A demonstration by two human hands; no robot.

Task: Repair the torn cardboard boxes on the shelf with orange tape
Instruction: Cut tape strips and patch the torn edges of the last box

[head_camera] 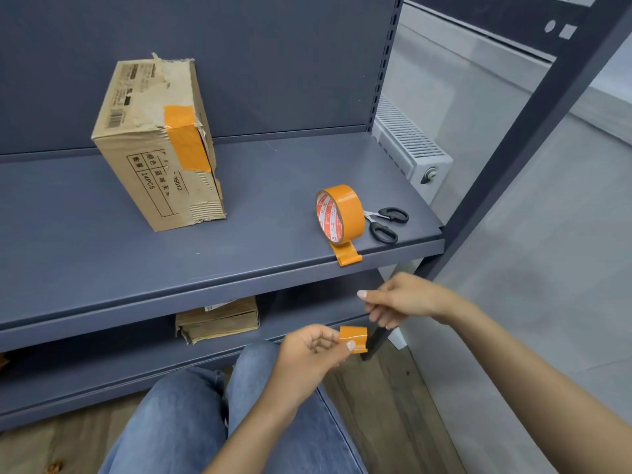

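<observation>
Blue shelf (102, 254), taped cardboard box (154, 145), left hand (307, 350) pinching tape piece (354, 338)

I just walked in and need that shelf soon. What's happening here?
A person is patching torn boxes with tape. Their left hand pinches a short cut strip of orange tape; the right hand hovers just above it, holding nothing visible. The orange tape roll stands on the blue-grey metal shelf beside black-handled scissors. The worn brown cardboard box already wears one orange patch, but its lower corner is still ragged.
</observation>
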